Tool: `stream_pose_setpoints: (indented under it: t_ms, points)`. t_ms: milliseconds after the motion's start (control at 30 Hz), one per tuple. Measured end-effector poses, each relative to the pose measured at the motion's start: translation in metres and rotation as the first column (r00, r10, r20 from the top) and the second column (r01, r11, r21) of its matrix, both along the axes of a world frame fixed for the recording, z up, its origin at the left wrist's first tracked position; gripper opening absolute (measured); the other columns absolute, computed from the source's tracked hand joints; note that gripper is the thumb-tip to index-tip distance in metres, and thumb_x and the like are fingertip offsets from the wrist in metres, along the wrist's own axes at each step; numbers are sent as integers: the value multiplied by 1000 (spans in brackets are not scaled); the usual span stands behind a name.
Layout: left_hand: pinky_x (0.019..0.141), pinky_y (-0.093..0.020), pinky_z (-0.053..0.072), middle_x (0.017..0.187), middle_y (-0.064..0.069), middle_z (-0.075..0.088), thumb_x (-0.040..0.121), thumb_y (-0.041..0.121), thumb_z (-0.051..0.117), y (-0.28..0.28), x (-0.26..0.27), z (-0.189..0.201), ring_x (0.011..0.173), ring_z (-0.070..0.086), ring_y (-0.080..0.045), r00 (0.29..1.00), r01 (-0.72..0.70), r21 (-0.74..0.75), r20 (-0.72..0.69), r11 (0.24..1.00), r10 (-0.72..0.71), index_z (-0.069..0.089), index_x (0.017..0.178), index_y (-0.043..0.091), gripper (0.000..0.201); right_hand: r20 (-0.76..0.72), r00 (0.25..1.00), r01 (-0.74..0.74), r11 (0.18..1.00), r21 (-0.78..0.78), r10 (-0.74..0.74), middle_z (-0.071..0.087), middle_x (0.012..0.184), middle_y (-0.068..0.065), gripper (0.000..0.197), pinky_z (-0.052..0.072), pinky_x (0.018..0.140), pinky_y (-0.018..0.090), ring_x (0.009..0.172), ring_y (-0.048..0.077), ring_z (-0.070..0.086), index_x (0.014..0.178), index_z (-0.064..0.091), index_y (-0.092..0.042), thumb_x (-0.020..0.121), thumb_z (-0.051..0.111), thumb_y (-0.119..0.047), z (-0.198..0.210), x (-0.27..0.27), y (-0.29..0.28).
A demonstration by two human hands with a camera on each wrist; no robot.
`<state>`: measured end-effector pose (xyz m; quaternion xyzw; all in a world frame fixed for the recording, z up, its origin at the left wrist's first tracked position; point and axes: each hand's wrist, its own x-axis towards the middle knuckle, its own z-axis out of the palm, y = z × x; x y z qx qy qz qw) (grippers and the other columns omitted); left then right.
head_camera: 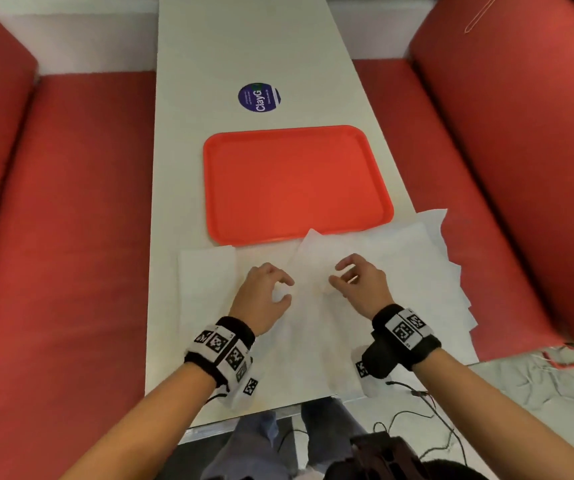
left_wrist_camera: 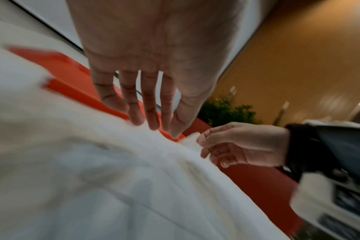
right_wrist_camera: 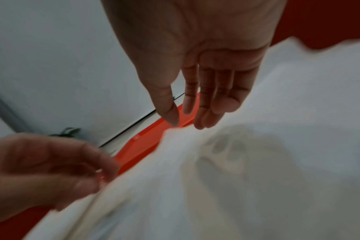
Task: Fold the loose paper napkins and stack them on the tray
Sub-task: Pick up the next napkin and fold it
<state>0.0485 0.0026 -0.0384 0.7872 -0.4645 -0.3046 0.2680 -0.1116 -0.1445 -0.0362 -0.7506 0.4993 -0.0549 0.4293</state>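
Several loose white paper napkins (head_camera: 403,271) lie spread and overlapping across the near part of the white table, just in front of the orange tray (head_camera: 296,181). The tray holds nothing. One napkin sheet (head_camera: 309,254) stands raised between my hands, its tip over the tray's near rim. My left hand (head_camera: 289,289) hovers at its left side with thumb and fingers loosely curved and apart. My right hand (head_camera: 335,273) mirrors it on the right. In the wrist views, the left hand (left_wrist_camera: 162,128) and the right hand (right_wrist_camera: 183,125) show nearly straight fingers, their tips at the napkin's edge.
Red padded benches (head_camera: 70,220) run along both sides of the narrow table. A round blue sticker (head_camera: 259,97) sits beyond the tray. Thin cables (head_camera: 417,396) hang off the table's near right corner. Some napkins overhang the table's right edge (head_camera: 465,296).
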Motion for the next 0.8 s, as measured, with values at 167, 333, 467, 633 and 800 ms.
stream_pose_setpoints:
  t_ms: [167, 333, 467, 633, 800]
  points:
    - [96, -35, 42, 124, -1, 52, 90, 34, 62, -42, -60, -7, 117, 45, -20, 978, 196, 120, 42, 973, -202, 56, 125, 16, 39, -267, 964, -3, 996, -84, -20, 61, 104, 6, 34, 44, 75, 28, 90, 22, 57, 102, 63, -18, 74, 80, -25, -8, -80, -55]
    - [97, -40, 40, 136, -5, 37, 78, 55, 68, -68, -88, -14, 123, 38, -25, 936, 229, 297, 193, 927, -293, 33, 144, 18, 83, -423, 906, -65, 996, -67, 30, 37, 137, 7, 71, 38, 101, 41, 125, 30, 34, 128, 50, -22, 67, 86, -31, -14, -113, -70]
    - [95, -42, 39, 130, -7, 42, 72, 57, 73, -75, -106, -16, 119, 43, -28, 944, 96, 383, 259, 919, -206, 28, 142, 17, 92, -404, 914, -89, 991, -95, 43, 31, 141, 5, 84, 40, 101, 43, 129, 29, 29, 135, 43, -24, 64, 87, -34, -22, -121, -69]
    - [93, -38, 41, 122, -3, 58, 86, 31, 67, -75, -113, -14, 111, 56, -24, 986, -16, 252, 164, 968, -27, 45, 129, 17, 51, -337, 941, -73, 991, -115, 31, 33, 141, 4, 89, 40, 101, 40, 127, 28, 32, 138, 40, -24, 64, 87, -36, -27, -129, -70]
    - [69, -22, 46, 83, 2, 66, 83, 15, 70, -73, -99, 1, 81, 60, -17, 997, -56, 77, -48, 995, 60, 68, 84, 15, 2, -94, 994, -64, 994, -85, 55, 47, 135, 2, 95, 38, 103, 34, 125, 21, 43, 141, 37, -23, 62, 89, -33, -21, -132, -83]
